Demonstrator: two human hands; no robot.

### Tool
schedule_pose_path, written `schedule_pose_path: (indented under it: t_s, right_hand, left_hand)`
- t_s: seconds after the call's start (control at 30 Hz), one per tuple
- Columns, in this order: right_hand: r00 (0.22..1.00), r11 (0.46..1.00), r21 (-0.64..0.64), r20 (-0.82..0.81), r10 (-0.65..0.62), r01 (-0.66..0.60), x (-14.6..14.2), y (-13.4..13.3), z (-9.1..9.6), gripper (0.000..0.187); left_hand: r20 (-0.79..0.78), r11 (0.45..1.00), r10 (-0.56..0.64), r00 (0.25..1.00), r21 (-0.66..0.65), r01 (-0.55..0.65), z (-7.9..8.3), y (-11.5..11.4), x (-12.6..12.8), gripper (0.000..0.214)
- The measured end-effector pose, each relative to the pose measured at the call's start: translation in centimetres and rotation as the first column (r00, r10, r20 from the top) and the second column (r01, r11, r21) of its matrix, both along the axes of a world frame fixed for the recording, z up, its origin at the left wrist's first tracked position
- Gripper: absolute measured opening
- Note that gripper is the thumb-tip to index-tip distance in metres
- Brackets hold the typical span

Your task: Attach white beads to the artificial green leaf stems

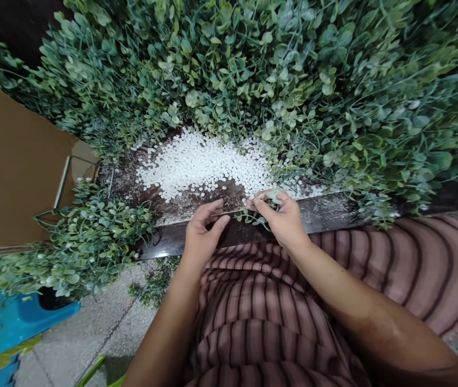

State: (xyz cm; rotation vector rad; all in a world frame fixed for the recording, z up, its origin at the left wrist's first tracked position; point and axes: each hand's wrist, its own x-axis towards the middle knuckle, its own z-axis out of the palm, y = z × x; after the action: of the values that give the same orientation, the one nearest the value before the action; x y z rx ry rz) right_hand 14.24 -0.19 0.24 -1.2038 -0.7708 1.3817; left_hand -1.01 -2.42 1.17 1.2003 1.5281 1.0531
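Observation:
Close to the table's front edge, my left hand (201, 232) pinches the bare end of a thin stem between thumb and fingertips. My right hand (285, 219) grips the leafy part of the same artificial green sprig (274, 196), whose small leaves show around and below the fingers. The stem runs nearly level from hand to hand. What lies right between the right thumb and finger is too small to make out. Just beyond both hands, many small white beads or caps (200, 161) are spread in a heap on the dark table (168, 236).
Artificial greenery (229, 64) is piled behind the heap and along the right. A cardboard box (15, 166) stands at left, with another leafy bunch (108, 226) beside it. Below lie a blue plastic item (15, 322) and the speckled floor (79, 333). Striped cloth (261, 322) covers my lap.

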Motion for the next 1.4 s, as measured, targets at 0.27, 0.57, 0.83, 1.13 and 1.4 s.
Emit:
schedule_pose_path:
  t_s: [0.27, 0.57, 0.83, 1.13, 1.4]
  right_hand:
    - [0.984, 0.999, -0.034, -0.179, 0.018, -0.025, 0.3, -0.2, 1.1, 0.029]
    - [0.684, 0.667, 0.276, -0.045, 0.728, -0.692, 4.2, 0.6, 3.8, 0.051]
    - [0.658, 0.775, 0.005, 0.532, 0.533, -0.632, 1.5, -0.5, 1.3, 0.019]
    - [0.822, 0.87, 0.065, 0.367, 0.435, -0.489, 0.4, -0.7, 0.7, 0.023]
    - [0.842, 0.913, -0.051, 0.37, 0.393, -0.404, 0.5, -0.5, 0.3, 0.027]
  left_hand:
    - [-0.301, 0.962, -0.261, 0.917, 0.004, 0.274, -0.7, -0.2, 1.1, 0.018]
    - [-0.26, 0.925, -0.326, 0.909, 0.112, 0.364, 0.7, 0.0, 0.4, 0.014]
    - [-0.301, 0.907, -0.277, 0.913, 0.232, 0.352, 1.6, 0.6, 1.0, 0.021]
    - [-0.199, 0.955, -0.236, 0.951, 0.132, 0.265, 1.8, 0.9, 0.1, 0.028]
    - [-0.617, 0.993, 0.078, 0.783, 0.119, -0.005, -0.7, 3.8, -3.9, 0.017]
